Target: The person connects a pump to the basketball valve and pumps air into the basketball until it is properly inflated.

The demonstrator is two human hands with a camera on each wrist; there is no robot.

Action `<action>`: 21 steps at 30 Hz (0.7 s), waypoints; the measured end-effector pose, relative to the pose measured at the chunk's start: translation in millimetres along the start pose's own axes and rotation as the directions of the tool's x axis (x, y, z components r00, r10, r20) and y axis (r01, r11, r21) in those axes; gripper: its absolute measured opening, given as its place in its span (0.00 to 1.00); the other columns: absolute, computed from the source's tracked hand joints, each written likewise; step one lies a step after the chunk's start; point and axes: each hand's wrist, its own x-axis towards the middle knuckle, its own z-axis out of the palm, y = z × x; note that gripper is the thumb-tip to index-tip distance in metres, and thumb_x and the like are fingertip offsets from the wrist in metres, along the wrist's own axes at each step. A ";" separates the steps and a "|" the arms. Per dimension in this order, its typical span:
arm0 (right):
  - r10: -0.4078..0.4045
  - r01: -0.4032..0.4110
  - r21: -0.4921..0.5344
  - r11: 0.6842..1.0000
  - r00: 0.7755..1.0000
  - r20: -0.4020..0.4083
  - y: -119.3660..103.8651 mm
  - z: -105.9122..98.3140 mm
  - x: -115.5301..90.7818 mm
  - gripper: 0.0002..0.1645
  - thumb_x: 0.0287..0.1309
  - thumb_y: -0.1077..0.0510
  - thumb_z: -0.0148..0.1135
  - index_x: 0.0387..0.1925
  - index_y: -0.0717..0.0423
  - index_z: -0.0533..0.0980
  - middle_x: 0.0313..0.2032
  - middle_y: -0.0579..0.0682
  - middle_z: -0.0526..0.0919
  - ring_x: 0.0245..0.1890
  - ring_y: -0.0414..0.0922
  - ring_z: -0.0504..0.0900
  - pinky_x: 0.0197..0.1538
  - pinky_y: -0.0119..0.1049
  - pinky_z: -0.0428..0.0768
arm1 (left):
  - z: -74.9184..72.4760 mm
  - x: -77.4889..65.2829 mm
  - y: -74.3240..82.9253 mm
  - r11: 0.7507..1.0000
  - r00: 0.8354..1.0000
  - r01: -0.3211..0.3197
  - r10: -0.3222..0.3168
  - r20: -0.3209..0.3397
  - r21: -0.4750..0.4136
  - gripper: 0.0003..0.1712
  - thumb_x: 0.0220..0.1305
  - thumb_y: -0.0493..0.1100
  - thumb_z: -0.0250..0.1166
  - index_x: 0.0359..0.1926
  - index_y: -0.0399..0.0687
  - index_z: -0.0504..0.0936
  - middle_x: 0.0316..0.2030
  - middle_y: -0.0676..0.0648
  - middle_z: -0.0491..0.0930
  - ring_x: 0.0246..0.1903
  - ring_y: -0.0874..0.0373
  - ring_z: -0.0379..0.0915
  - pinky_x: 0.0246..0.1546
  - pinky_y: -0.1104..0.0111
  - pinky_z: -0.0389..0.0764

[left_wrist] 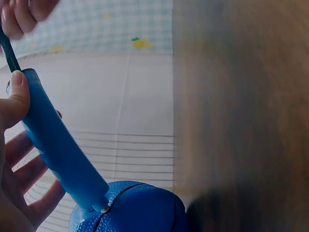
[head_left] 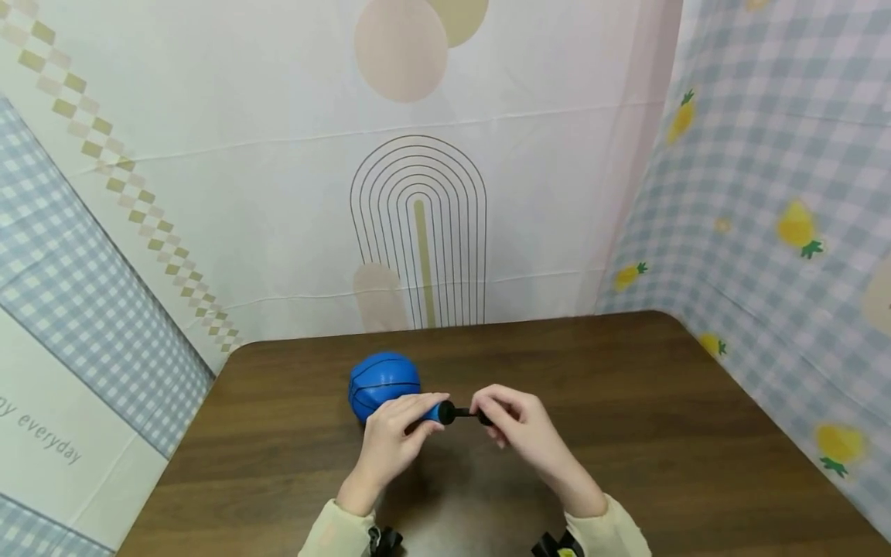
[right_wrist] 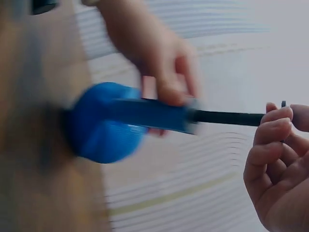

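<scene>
A small blue ball with black seam lines [head_left: 381,381] sits on the table. The nozzle end of a blue hand pump [left_wrist: 65,145] meets the ball in the left wrist view. My left hand [head_left: 395,433] holds the pump barrel, its thumb near the top and fingers round the far side. A black pump rod [right_wrist: 227,118] is drawn out of the barrel. Its dark end handle is pinched by my right hand [head_left: 518,425], whose curled fingers partly hide it. Blur in the right wrist view softens the barrel and ball.
The brown wooden table [head_left: 278,449] has rounded far corners. Behind it hangs a pale patterned cloth [head_left: 292,232], and a checked cloth with pineapples [head_left: 752,247] hangs at the right. Black straps sit by both cream sleeves [head_left: 341,534].
</scene>
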 end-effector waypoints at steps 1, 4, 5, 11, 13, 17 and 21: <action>-0.008 0.008 0.005 1.000 1.000 -0.007 -4.9 -4.4 -2.2 0.15 0.72 0.54 0.51 0.37 0.61 0.77 0.19 0.46 0.71 0.16 0.33 0.68 0.19 0.33 0.73 | -0.5 -0.1 -0.6 1.000 1.000 0.010 -0.010 0.000 -0.003 0.23 0.54 0.47 0.72 0.53 0.57 0.83 0.45 0.55 0.86 0.45 0.60 0.83 0.45 0.64 0.81; -0.088 0.088 0.001 0.996 0.996 0.006 -14.2 -15.5 -8.2 0.09 0.70 0.58 0.53 0.38 0.59 0.77 0.17 0.47 0.69 0.14 0.37 0.67 0.18 0.33 0.71 | -1.0 -0.7 -1.5 1.000 1.000 0.029 -0.028 0.010 -0.012 0.24 0.55 0.46 0.72 0.54 0.57 0.82 0.46 0.55 0.86 0.46 0.60 0.83 0.46 0.63 0.82; -0.125 0.125 -0.002 0.992 0.992 0.019 -14.5 -17.8 -9.3 0.07 0.69 0.61 0.53 0.39 0.59 0.77 0.17 0.48 0.69 0.14 0.40 0.67 0.18 0.32 0.70 | -0.9 -0.8 -1.1 1.000 1.000 0.028 -0.028 0.013 -0.011 0.24 0.55 0.46 0.71 0.55 0.58 0.82 0.47 0.55 0.86 0.46 0.60 0.83 0.46 0.63 0.82; -0.224 0.224 0.007 0.975 0.973 0.056 4.1 -9.1 -5.2 0.07 0.68 0.66 0.52 0.44 0.60 0.75 0.17 0.56 0.67 0.14 0.50 0.66 0.18 0.33 0.70 | 3.9 -2.3 5.2 0.998 0.997 -0.049 0.052 -0.058 0.041 0.25 0.50 0.44 0.73 0.52 0.50 0.83 0.42 0.51 0.87 0.41 0.58 0.84 0.42 0.62 0.82; -0.199 0.200 -0.019 0.980 0.979 0.049 14.3 0.1 -1.9 0.07 0.69 0.64 0.52 0.44 0.58 0.76 0.17 0.56 0.69 0.14 0.50 0.67 0.18 0.32 0.71 | 6.2 -2.5 7.9 0.995 0.993 -0.084 0.088 -0.079 0.053 0.23 0.53 0.45 0.71 0.51 0.48 0.84 0.40 0.50 0.87 0.39 0.58 0.84 0.40 0.62 0.81; -0.163 0.166 -0.056 0.984 0.985 0.062 32.9 16.5 4.2 0.06 0.69 0.62 0.53 0.43 0.58 0.75 0.17 0.59 0.71 0.14 0.48 0.70 0.18 0.33 0.73 | 8.5 -0.9 10.9 0.989 0.987 -0.130 0.135 -0.087 0.066 0.19 0.63 0.50 0.64 0.50 0.46 0.84 0.39 0.48 0.88 0.38 0.58 0.84 0.40 0.62 0.81; -0.136 0.141 -0.058 0.988 0.987 0.082 40.6 20.3 7.7 0.07 0.70 0.61 0.51 0.43 0.58 0.74 0.20 0.59 0.72 0.15 0.44 0.71 0.20 0.36 0.75 | 7.9 0.9 10.2 0.989 0.987 -0.123 0.130 -0.090 0.081 0.18 0.64 0.52 0.62 0.49 0.48 0.85 0.39 0.49 0.88 0.40 0.57 0.84 0.42 0.61 0.82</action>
